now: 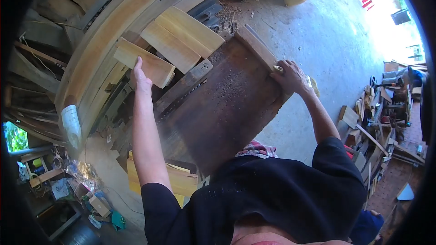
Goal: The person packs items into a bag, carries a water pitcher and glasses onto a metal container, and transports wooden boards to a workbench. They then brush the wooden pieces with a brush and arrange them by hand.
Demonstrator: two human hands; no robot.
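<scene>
My left hand (pixel 141 78) is at the near edge of a short pale wooden board (pixel 147 58), a digit lying over its top face; the other fingers are hidden, apparently under it. Beside this board, two wider yellowish boards (pixel 181 36) lie side by side. My right hand (pixel 293 78) is closed at the far right edge of a dark, stained wooden workbench (pixel 227 95). From its grip pokes the pale rounded end of a handle (pixel 278 68). Straw-coloured bristles (pixel 313 86) show beyond the wrist, so it looks like a brush.
A large curved timber piece (pixel 91 50) arches along the left. Wood shavings (pixel 230 16) lie past the bench. Yellow boards (pixel 177 179) sit below my left forearm. Scrap wood (pixel 377 127) is heaped at right on the floor, and a red stool (pixel 365 2) stands far off.
</scene>
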